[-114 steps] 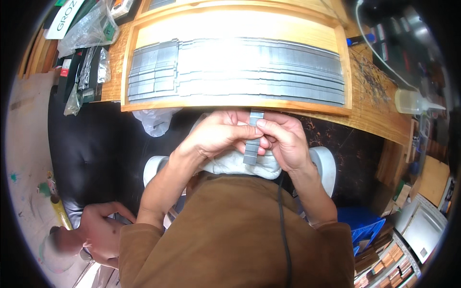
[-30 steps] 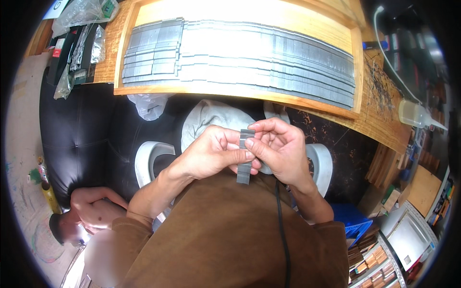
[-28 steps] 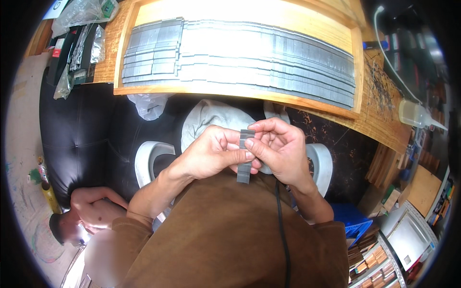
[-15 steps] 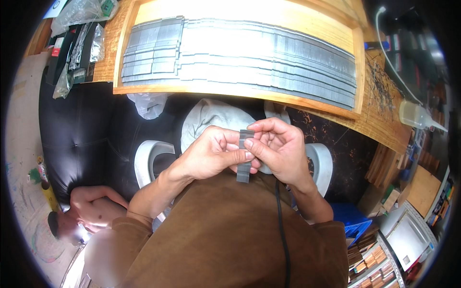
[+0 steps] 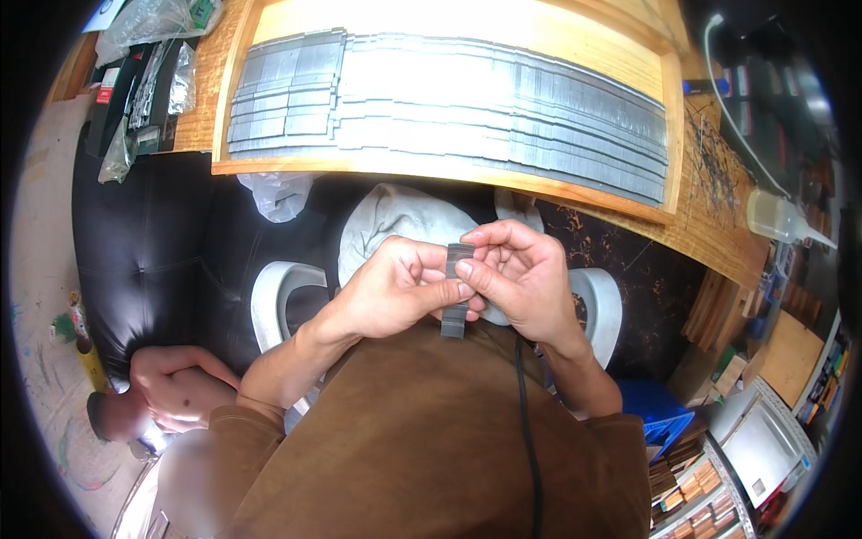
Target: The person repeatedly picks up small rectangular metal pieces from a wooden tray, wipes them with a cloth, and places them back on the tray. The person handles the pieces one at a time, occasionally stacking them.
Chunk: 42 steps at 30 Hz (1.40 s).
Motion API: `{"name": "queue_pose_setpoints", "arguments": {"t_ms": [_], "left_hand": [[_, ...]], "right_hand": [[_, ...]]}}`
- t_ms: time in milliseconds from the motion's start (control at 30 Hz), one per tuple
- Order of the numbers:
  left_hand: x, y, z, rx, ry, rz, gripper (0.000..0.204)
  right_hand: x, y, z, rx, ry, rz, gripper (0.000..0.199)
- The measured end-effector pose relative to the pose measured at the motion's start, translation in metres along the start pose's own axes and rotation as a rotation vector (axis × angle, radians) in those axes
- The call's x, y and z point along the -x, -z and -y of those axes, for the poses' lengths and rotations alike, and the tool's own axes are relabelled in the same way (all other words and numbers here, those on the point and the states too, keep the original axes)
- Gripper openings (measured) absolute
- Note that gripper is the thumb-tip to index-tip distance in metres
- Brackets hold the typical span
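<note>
Between my two hands is a narrow, dark grey strip (image 5: 453,329) marked with thin cross lines, like small flat pieces lined up; I cannot tell if it is one piece or several. My left hand (image 5: 386,289) pinches its middle, thumb on top. Higher up, my right hand (image 5: 532,280) grips it with the thumb, while a bent finger touches the upper end. The strip's lower end sticks out below my thumbs. Ahead of my hands, a shallow wooden tray (image 5: 431,172) holds long rows of similar thin grey pieces (image 5: 584,117), partly washed out by glare.
The tray rests on a wooden table (image 5: 718,216) with a plastic squeeze bottle (image 5: 774,216) on its right. White chair armrests (image 5: 269,301) flank me. Plastic-wrapped items (image 5: 162,85) lie at the far left. Another person (image 5: 184,386) is at lower left. A black cable (image 5: 528,431) hangs down my front.
My hands keep the same grip; the strip's lower end has shifted up very slightly. The other person's head has moved a little at lower left.
</note>
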<state>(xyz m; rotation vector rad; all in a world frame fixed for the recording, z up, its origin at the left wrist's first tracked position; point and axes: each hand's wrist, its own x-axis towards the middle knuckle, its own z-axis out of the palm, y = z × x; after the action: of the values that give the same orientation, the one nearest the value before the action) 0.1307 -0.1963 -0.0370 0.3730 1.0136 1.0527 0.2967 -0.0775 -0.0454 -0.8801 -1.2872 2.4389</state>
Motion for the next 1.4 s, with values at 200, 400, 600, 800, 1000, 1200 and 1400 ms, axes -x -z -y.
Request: {"name": "queue_pose_setpoints", "arguments": {"t_ms": [200, 400, 600, 800, 1000, 1200, 1400], "left_hand": [[0.001, -0.002, -0.006, 0.024, 0.080, -0.022, 0.021], [0.001, 0.001, -0.007, 0.045, 0.104, -0.014, 0.021], [0.000, 0.002, -0.007, 0.045, 0.112, -0.006, 0.022], [0.000, 0.002, -0.007, 0.072, 0.108, 0.005, 0.021], [0.001, 0.001, -0.007, 0.061, 0.119, -0.005, 0.022], [0.001, 0.000, -0.009, 0.044, 0.116, -0.014, 0.022], [0.001, -0.001, -0.009, 0.035, 0.118, -0.020, 0.021]], "right_hand": [[-0.001, 0.000, -0.001, 0.002, 0.001, 0.011, 0.022], [-0.002, 0.000, -0.001, -0.031, -0.019, 0.007, 0.022], [-0.002, -0.001, -0.001, -0.046, -0.023, 0.006, 0.022], [-0.002, -0.002, -0.001, -0.046, -0.013, 0.005, 0.021], [-0.002, -0.001, -0.002, -0.052, -0.009, 0.002, 0.021], [-0.002, -0.001, -0.002, -0.035, -0.007, 0.003, 0.020], [-0.003, 0.000, -0.002, -0.030, -0.007, 0.002, 0.018]]}}
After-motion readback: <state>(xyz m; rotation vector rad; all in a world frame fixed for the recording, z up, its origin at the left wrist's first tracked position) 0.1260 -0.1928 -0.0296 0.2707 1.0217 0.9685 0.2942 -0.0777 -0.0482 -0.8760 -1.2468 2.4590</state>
